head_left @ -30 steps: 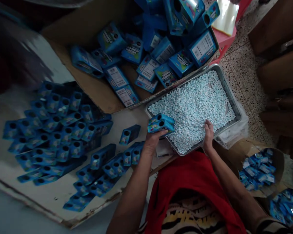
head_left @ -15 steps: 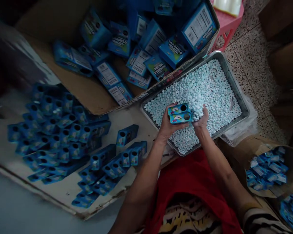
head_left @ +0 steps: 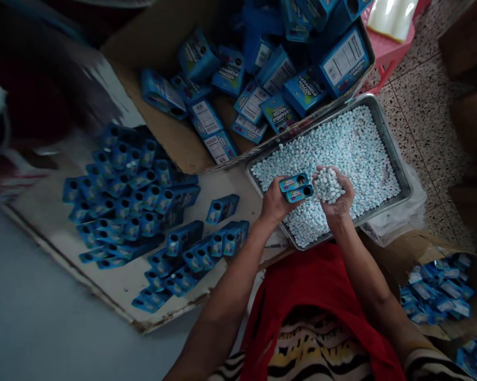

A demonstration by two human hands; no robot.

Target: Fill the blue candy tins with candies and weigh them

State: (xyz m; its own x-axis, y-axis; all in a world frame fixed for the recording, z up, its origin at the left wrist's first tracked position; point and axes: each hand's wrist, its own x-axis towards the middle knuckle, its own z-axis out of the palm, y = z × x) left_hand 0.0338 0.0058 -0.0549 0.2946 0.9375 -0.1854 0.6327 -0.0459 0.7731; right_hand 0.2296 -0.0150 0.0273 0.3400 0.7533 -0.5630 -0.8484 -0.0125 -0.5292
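Two small blue candy boxes [head_left: 294, 182], side by side with round holes in their near ends, are gripped in my left hand [head_left: 272, 203]. My right hand [head_left: 344, 203] is cupped palm up around a heaped handful of pale blue-white candies [head_left: 329, 185], just right of the boxes. Both hands are over a metal tray [head_left: 393, 145] spread with the same loose candies [head_left: 357, 140]. The hole of the nearer box looks dark; a little of something brownish shows in the farther one.
A large cardboard box [head_left: 162, 135] of bigger blue cartons [head_left: 305, 90] stands behind the tray. Many small blue boxes [head_left: 131, 196] stand grouped on the table [head_left: 59, 233] at left. An open sack [head_left: 424, 248] of small blue boxes is at lower right, near a pink stool [head_left: 393, 50].
My right hand has turned palm up, bringing the scooped candies beside the boxes. The two boxes have shifted slightly against each other in my left hand. The camera view has also shifted.
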